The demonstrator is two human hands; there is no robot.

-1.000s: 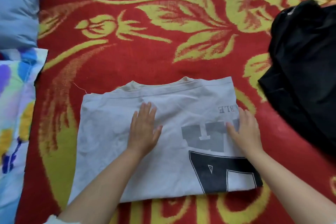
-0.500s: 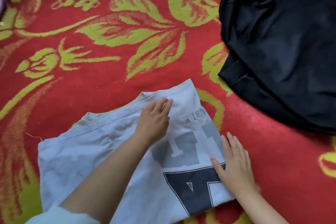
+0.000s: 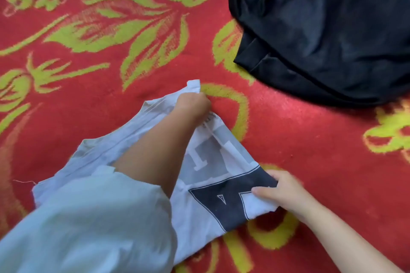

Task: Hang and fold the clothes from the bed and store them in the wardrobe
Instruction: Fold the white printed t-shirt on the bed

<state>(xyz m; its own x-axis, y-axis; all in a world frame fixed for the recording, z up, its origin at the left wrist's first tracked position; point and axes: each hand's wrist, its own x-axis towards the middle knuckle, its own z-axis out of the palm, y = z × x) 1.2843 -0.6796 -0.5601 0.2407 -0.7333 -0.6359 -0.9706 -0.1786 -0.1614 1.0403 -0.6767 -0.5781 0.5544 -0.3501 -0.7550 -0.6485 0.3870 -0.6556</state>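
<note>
A pale sleeve (image 3: 93, 224) fills the near left corner, lying over the near left part of the white T-shirt (image 3: 199, 224), the folded garment spread on the bed. At the T-shirt's near right edge the right hand (image 3: 286, 195) pinches the fabric, thumb on top and fingers (image 3: 276, 176) curled under the hem, right at the black printed block. That block carries a large letter in white outline that looks like an "A"; farther up the T-shirt sit paler grey block letters, creased and not readable as a word. A line of small print runs beside the left hand, too crumpled to read. The left forearm crosses the T-shirt toward its far right corner, where the left hand (image 3: 194, 104) is closed on the cloth and lifts it off the bed, a small white tip sticking up past the knuckles. Under the T-shirt lies a red bedcover (image 3: 133, 86) woven with yellow-green leaves and flowers. Beyond the T-shirt to the far right, well apart from it, a black garment (image 3: 328, 29) lies rumpled on the same bedcover, with a folded hem along its near edge.
</note>
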